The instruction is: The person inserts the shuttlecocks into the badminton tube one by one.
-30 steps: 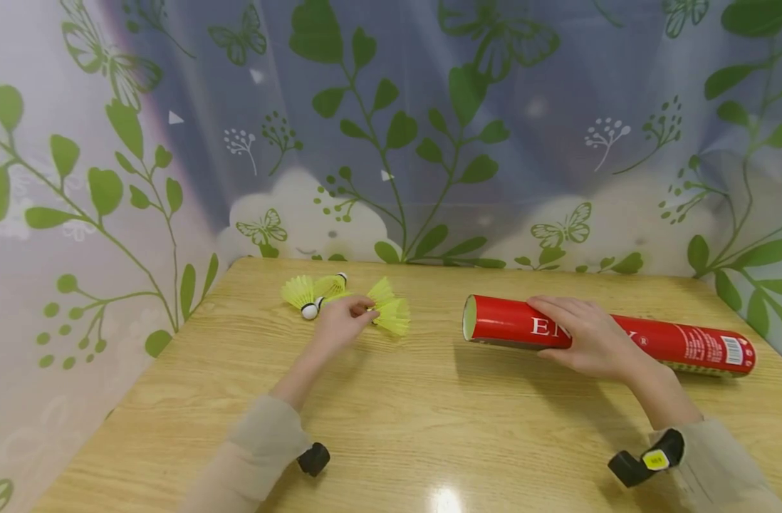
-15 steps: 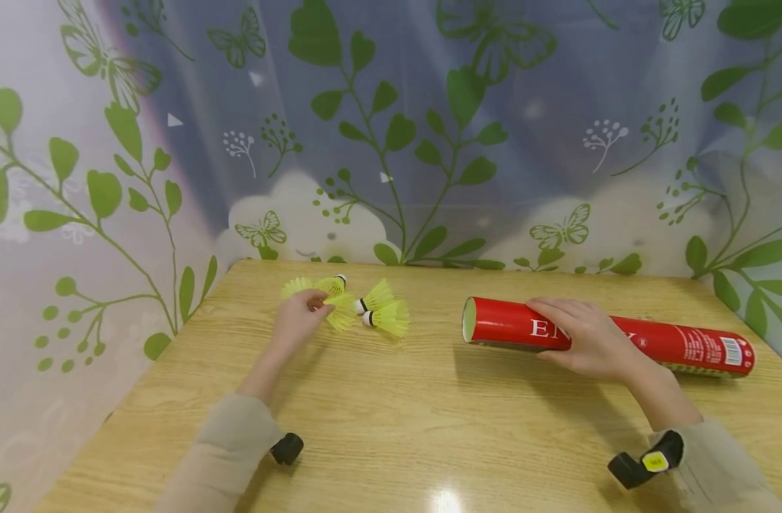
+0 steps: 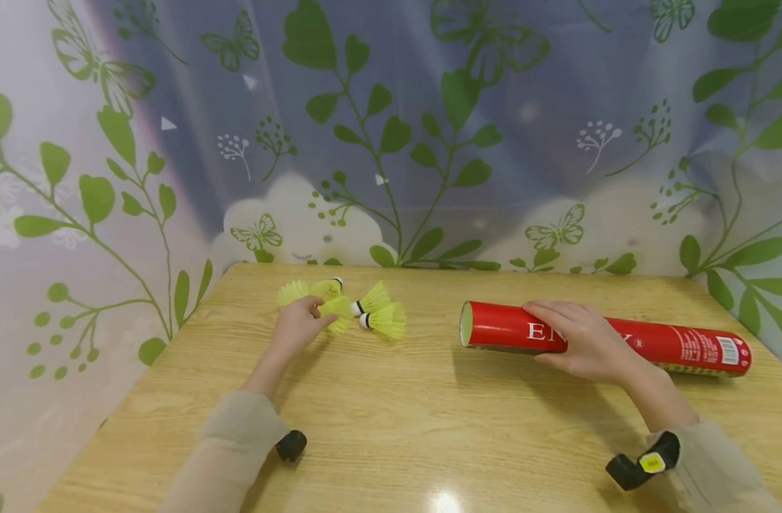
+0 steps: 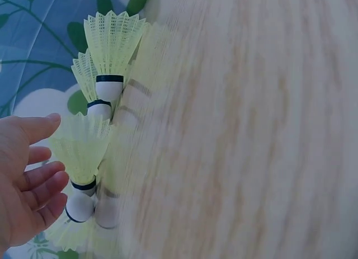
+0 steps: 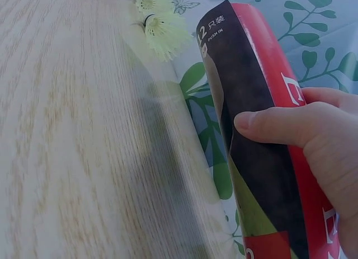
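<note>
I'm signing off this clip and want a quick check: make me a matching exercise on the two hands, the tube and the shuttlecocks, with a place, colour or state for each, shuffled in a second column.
Things
1. left hand
2. right hand
3. tube
4. shuttlecocks

Places, colours or states
A. mostly red outside
B. gripping the tube
C. yellow and white
D. close beside the shuttlecocks

Right pairs
1-D
2-B
3-A
4-C
</note>
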{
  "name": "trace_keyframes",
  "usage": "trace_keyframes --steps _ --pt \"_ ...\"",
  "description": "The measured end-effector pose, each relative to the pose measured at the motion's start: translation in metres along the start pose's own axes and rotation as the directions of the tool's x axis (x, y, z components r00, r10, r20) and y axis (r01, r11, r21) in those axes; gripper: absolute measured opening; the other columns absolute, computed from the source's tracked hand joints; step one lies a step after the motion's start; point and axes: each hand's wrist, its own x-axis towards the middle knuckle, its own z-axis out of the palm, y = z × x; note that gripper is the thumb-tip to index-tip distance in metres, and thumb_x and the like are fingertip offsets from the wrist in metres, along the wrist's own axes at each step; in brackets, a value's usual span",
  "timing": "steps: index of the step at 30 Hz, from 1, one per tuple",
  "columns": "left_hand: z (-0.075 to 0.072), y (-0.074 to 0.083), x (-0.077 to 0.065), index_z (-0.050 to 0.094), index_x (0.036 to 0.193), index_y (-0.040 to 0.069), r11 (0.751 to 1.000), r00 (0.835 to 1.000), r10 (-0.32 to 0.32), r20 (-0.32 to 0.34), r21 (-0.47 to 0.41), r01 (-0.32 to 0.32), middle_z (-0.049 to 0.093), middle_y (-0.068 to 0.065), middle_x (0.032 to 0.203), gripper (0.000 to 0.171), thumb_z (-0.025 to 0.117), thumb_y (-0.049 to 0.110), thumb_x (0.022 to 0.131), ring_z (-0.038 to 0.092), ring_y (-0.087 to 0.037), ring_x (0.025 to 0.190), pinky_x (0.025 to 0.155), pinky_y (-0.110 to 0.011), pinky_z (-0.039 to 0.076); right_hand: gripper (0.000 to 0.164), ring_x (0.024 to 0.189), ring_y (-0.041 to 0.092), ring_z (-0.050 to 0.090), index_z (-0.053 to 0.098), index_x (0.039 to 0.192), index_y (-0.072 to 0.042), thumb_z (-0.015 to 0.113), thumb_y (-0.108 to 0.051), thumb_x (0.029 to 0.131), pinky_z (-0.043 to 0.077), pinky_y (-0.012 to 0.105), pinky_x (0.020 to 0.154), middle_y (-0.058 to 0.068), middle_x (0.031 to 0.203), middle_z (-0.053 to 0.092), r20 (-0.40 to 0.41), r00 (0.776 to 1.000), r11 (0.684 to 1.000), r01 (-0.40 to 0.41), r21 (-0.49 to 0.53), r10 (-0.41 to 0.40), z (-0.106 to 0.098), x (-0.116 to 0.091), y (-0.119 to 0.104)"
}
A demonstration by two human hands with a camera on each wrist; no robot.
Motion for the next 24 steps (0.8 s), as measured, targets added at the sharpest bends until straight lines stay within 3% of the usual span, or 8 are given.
trace_keyframes --steps 9,18,24 --pt "0.006 -0.006 0.005 0.062 0.116 -0.001 1.000 1.000 -0.015 -0.009 0.023 0.015 0.065 -0.013 0.093 0.045 0.068 0.031 0.084 0.060 -0.024 0.080 0.070 -0.038 0.048 0.082 0.109 0.033 0.052 0.050 0.129 -0.004 0.087 -0.018 0.057 0.039 0.055 0.086 0.015 0.122 0.057 0.008 1.000 1.000 -0.009 -0.006 0.009 0.000 0.000 0.000" --pt "0.003 -0.011 0.004 0.062 0.114 -0.005 1.000 1.000 -0.011 -0.021 -0.021 0.011 0.066 -0.017 0.095 0.035 0.066 0.012 0.083 0.062 -0.028 0.085 0.073 -0.039 0.050 0.082 0.108 0.033 0.052 0.051 0.129 -0.004 0.087 -0.018 0.057 0.039 0.054 0.087 0.015 0.122 0.057 0.005 1.000 1.000 -0.002 0.002 0.002 0.001 0.001 0.000" --pt "0.000 -0.015 0.001 0.064 0.110 -0.006 0.999 0.997 -0.020 -0.074 -0.029 0.018 0.065 -0.018 0.091 0.032 0.052 0.000 0.081 0.055 -0.022 0.067 0.058 -0.030 0.045 0.082 0.108 0.033 0.053 0.050 0.129 -0.003 0.087 -0.018 0.057 0.038 0.054 0.087 0.015 0.122 0.057 0.007 1.000 1.000 0.002 0.011 -0.002 0.001 0.001 -0.001"
